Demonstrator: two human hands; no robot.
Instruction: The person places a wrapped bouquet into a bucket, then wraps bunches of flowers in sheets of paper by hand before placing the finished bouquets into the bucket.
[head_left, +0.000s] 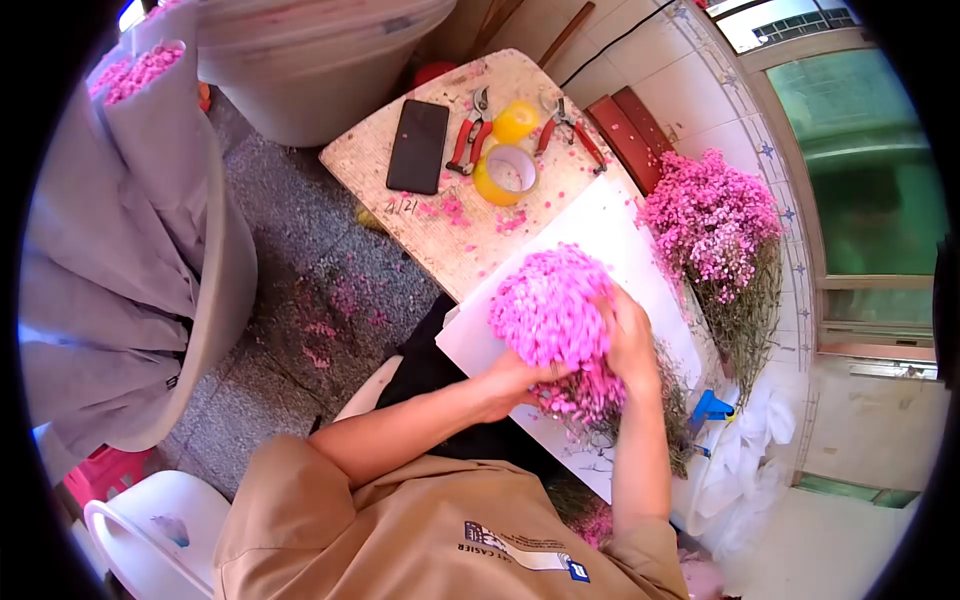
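Observation:
A rounded bunch of pink baby's breath (550, 305) is held up over white paper sheets (600, 225) on the small table. My left hand (515, 385) closes round the lower left of the bunch, just under the blossoms. Against its right side, my right hand (630, 340) is curled, with the fingertips partly hidden among the flowers. More pink blossoms and thin green-brown stems (660, 410) hang below and between my hands. The blossoms look slightly blurred.
On the wooden table (365, 150) lie a black phone (418, 147), red-handled pruners (472, 130), more pruners (570, 130) and yellow tape rolls (507, 175). Another pink bunch (712, 220) lies right. Large bins (205, 330) with grey-wrapped bunches stand left. Petals dot the floor.

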